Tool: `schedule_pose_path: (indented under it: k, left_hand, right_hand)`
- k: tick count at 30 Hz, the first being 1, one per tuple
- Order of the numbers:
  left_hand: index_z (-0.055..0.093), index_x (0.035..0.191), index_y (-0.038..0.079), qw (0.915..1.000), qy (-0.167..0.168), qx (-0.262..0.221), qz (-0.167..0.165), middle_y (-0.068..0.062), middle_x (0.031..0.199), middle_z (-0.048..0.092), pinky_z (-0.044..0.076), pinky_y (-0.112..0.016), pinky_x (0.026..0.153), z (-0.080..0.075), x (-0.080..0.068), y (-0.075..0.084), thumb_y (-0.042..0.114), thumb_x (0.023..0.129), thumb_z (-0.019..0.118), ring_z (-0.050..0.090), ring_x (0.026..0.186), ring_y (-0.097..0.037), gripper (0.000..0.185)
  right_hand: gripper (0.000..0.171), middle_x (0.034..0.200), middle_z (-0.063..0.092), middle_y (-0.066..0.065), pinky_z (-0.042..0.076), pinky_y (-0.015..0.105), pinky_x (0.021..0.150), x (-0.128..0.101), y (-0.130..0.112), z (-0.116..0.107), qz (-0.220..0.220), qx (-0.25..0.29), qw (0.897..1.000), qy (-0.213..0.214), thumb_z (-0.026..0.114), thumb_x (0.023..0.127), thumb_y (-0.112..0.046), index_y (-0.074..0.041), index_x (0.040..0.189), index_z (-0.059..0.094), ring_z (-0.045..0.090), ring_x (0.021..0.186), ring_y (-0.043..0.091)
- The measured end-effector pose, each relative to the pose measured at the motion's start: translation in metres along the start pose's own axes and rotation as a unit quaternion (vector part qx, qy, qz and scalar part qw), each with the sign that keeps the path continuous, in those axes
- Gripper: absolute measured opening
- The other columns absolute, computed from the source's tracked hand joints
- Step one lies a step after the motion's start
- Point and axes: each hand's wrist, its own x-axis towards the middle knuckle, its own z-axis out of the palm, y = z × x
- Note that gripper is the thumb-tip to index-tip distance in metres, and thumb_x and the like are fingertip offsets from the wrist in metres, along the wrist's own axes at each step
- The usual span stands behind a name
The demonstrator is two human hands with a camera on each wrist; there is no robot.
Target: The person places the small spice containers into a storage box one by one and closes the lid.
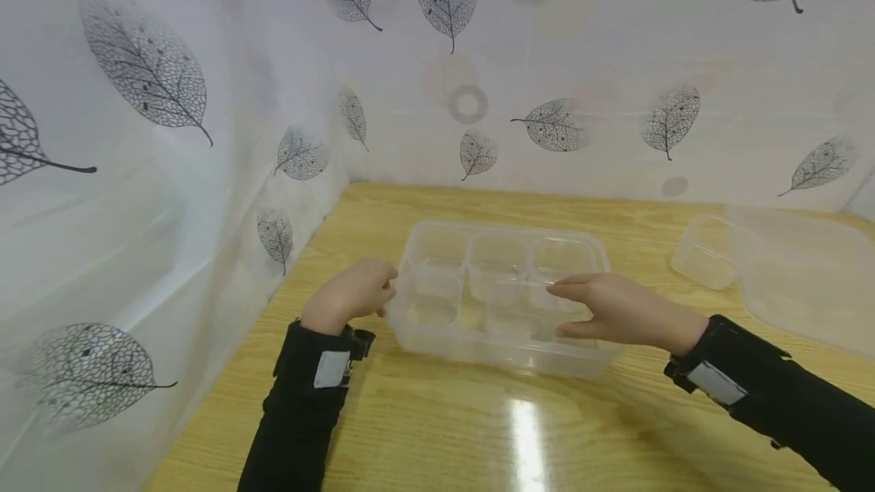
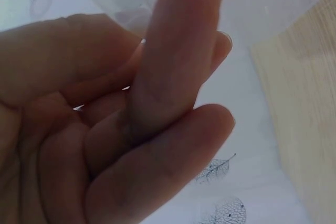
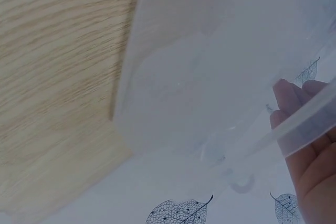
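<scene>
A clear plastic box sits on the wooden table, with several small clear cups inside, among them a back-left cup and a front cup. Beside the box's left end is my left hand, fingers loosely bent; the left wrist view shows nothing between them. My right hand reaches over the box's front right part, thumb and fingers apart, fingertips near the front cup's right side. In the right wrist view, a translucent plastic edge crosses the fingers. Whether those fingertips touch the cup is unclear.
Toward the right back of the table lies another small clear cup, next to a large translucent lid-like sheet. A leaf-patterned curtain borders the table at the back and on the left.
</scene>
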Motion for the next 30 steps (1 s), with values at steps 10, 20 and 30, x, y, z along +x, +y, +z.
schedule_pose_path:
  k: [10, 20, 30]
  left_hand:
    - [0.054, 0.076, 0.002, 1.0000, -0.001, 0.004, 0.005, -0.005, 0.067, 0.052, 0.039, -0.026, 0.051, -0.001, 0.000, 0.001, 0.001, 0.087, 0.046, 0.055, 0.057, -0.012, 0.014]
    - [0.049, 0.067, 0.004, 0.9998, 0.000, 0.003, 0.019, -0.005, 0.062, 0.049, 0.038, -0.025, 0.049, -0.001, 0.000, 0.001, 0.000, 0.086, 0.046, 0.055, 0.055, -0.012, 0.020]
    - [0.051, 0.069, 0.003, 0.9999, 0.001, 0.005, 0.016, -0.005, 0.063, 0.051, 0.038, -0.025, 0.049, 0.000, 0.000, 0.000, -0.001, 0.086, 0.046, 0.055, 0.055, -0.012, 0.018]
  right_hand:
    - [0.052, 0.108, 0.058, 0.018, 0.045, 0.038, 0.080, 0.021, -0.010, 0.004, -0.027, -0.015, 1.000, -0.002, 0.062, 0.080, -0.035, 0.006, 0.112, 0.057, 0.057, 0.097, 0.029]
    - [0.052, 0.110, 0.057, 0.019, 0.043, 0.039, 0.082, 0.026, -0.012, 0.008, -0.043, -0.022, 0.999, 0.012, 0.063, 0.080, -0.031, 0.007, 0.113, 0.055, 0.055, 0.100, 0.030]
    - [0.053, 0.109, 0.055, 0.023, 0.043, 0.045, 0.080, 0.014, 0.005, -0.008, -0.022, -0.008, 0.997, 0.080, 0.069, 0.075, -0.020, 0.011, 0.114, 0.052, 0.053, 0.098, 0.036]
